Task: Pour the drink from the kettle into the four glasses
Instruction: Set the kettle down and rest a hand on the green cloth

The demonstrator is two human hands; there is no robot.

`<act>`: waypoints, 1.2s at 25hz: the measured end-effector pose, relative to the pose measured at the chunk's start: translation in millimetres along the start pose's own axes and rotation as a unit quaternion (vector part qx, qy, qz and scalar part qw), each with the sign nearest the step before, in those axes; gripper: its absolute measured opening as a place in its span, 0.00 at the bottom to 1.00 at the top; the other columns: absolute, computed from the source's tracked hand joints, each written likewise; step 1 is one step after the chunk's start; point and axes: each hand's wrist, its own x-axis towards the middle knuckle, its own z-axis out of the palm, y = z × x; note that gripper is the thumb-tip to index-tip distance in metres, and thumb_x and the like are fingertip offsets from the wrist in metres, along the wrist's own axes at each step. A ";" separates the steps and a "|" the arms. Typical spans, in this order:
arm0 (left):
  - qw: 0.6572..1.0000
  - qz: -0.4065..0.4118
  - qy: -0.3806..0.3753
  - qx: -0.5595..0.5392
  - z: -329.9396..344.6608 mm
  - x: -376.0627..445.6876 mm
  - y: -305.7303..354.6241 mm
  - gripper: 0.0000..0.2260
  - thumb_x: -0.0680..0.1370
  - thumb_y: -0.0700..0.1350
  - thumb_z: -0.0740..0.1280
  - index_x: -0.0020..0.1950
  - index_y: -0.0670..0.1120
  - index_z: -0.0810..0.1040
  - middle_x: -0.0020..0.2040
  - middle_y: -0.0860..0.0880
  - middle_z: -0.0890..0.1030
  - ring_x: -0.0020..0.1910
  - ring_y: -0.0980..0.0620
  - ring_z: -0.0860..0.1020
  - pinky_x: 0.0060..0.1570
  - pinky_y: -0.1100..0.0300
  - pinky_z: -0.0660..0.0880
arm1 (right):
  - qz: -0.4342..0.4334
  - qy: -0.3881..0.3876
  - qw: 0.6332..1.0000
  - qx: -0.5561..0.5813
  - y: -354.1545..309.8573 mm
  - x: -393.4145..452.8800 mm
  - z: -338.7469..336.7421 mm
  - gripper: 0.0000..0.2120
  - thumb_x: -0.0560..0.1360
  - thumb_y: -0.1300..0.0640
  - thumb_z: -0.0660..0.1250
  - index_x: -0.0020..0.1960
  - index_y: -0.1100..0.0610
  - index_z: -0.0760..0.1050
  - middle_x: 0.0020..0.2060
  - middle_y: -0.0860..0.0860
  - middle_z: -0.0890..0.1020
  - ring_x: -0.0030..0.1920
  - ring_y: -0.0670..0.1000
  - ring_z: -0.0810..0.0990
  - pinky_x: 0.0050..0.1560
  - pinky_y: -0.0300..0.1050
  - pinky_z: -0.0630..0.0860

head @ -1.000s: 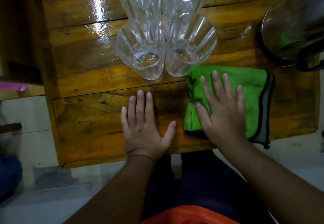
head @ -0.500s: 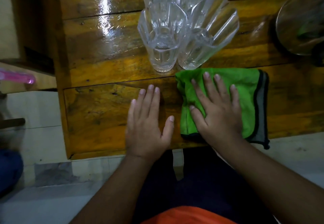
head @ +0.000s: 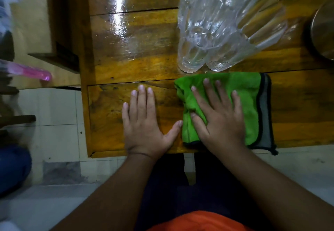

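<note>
A tight cluster of clear ribbed glasses stands empty on the glossy wooden table, toward the far right. Only a sliver of the metal kettle shows at the right edge. My left hand lies flat and open on the bare wood near the table's front edge, holding nothing. My right hand rests flat, fingers spread, on a folded green cloth just in front of the glasses. Neither hand touches the glasses or the kettle.
The table's left and front edges drop to a tiled floor. A pink object and a lower wooden ledge lie to the left. My lap sits under the front edge.
The view has shifted left, so the glasses and kettle sit further right in frame and the kettle is mostly cut off. Both hands stay flat where they were.
</note>
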 end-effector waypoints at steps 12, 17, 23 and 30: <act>0.999 0.003 0.004 -0.050 -0.4 1.2 0.0 0.40 0.75 0.63 0.61 0.81 0.42 0.56 0.82 0.44 0.55 0.81 0.45 0.51 0.78 0.44 0.48 | -0.015 0.000 1.000 -0.008 -24.8 16.4 3.2 0.31 0.78 0.41 0.57 0.79 0.44 0.56 0.81 0.49 0.56 0.81 0.54 0.52 0.77 0.62 0.46; 0.998 0.004 0.002 -0.065 -12.0 2.8 -36.8 0.36 0.76 0.63 0.63 0.80 0.48 0.60 0.81 0.46 0.58 0.81 0.46 0.54 0.76 0.45 0.54 | -0.050 -0.015 0.998 -0.033 -24.8 -26.4 13.4 0.32 0.78 0.41 0.58 0.80 0.44 0.56 0.80 0.50 0.57 0.81 0.54 0.53 0.77 0.64 0.50; 1.000 -0.007 0.003 -0.019 -10.1 6.0 -61.0 0.37 0.76 0.67 0.59 0.81 0.51 0.58 0.82 0.46 0.55 0.81 0.43 0.51 0.76 0.44 0.50 | -0.046 -0.005 0.998 -0.037 -61.0 3.0 14.2 0.31 0.79 0.40 0.57 0.80 0.46 0.57 0.81 0.49 0.56 0.81 0.54 0.52 0.77 0.64 0.48; 0.999 -0.006 0.026 -0.034 -5.5 5.8 -64.1 0.36 0.74 0.64 0.62 0.80 0.52 0.61 0.81 0.47 0.58 0.80 0.43 0.54 0.75 0.44 0.52 | -0.062 -0.003 0.998 -0.022 -65.2 -22.9 19.5 0.31 0.78 0.41 0.60 0.79 0.46 0.60 0.80 0.49 0.60 0.80 0.54 0.56 0.77 0.64 0.51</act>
